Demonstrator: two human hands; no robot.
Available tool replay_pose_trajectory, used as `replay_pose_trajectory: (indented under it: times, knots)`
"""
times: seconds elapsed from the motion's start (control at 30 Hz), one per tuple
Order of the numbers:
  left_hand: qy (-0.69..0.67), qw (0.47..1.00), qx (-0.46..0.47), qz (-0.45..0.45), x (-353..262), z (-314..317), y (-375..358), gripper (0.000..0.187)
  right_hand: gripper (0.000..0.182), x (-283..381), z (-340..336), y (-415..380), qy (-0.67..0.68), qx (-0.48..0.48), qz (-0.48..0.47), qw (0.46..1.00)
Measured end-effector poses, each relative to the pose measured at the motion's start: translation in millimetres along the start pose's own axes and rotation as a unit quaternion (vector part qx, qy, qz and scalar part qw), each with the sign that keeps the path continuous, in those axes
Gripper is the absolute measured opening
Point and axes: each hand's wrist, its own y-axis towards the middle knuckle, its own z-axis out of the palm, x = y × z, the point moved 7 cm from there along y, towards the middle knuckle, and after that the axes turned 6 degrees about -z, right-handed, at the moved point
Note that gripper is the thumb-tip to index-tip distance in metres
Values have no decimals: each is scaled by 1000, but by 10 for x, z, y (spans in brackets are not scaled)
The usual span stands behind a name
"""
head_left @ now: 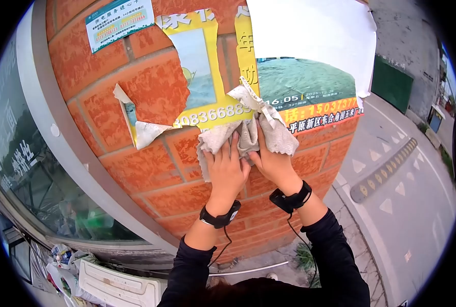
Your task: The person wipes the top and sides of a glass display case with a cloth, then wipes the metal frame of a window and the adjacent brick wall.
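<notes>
Both of my hands are raised against an orange brick wall [156, 169], at the lower edge of a torn yellow poster [197, 66]. My left hand [226, 166] lies with its fingers apart on a crumpled, greyish flap of torn paper [215, 137]. My right hand [273, 158] is beside it, fingertips partly hidden under the right part of that paper. Whether it pinches the paper cannot be made out. A curled torn strip [256, 102] stands out above my hands. To the right is a white and green poster [309, 82] with a red-orange band of text.
A blue-green card [119, 23] is on the wall at upper left, and another torn scrap [148, 133] curls below it. A metal-framed window [28, 153] stands at left. A white plastic object [118, 284] and bags lie below. A paved road [402, 204] runs at right.
</notes>
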Motion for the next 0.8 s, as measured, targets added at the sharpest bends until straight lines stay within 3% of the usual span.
replay_pose_trajectory:
  times: [0.07, 0.2, 0.23, 0.3, 0.43, 0.5, 0.57, 0.63, 0.73, 0.8]
  knots:
    - [10, 999, -14, -47, 179, -140, 46, 63, 64, 75, 47, 84, 8, 12, 3, 1000]
    - [45, 983, -97, -146, 576, -344, -82, 64, 58, 501, 253, 238, 89, -1, -101, 991]
    - [46, 984, -94, -144, 603, -337, -117, 64, 64, 582, 402, 257, 148, 63, -114, 980]
    - [16, 987, -82, -137, 630, -306, -142, 65, 65, 613, 453, 293, 240, 68, -114, 962]
    - [14, 996, -70, -56, 346, -199, -58, 62, 66, 332, 197, 203, 120, 36, -110, 986]
    - [10, 997, -61, -45, 101, -69, 3, 62, 63, 4, -40, 173, 80, -26, -52, 995]
    - [-42, 998, -34, -41, -138, 65, 80, 62, 66, -235, -152, 61, 38, 1, -34, 999]
    - [-25, 999, -31, -33, -414, 160, 160, 62, 67, -586, -233, -60, 54, 22, 69, 996]
    - [-7, 1000, 24, -16, -784, 391, 201, 61, 66, -984, -336, -341, 8, -11, 107, 994]
    - [-89, 995, 26, 32, -988, 523, 148, 61, 66, -1129, -284, -614, 1, -28, 120, 992]
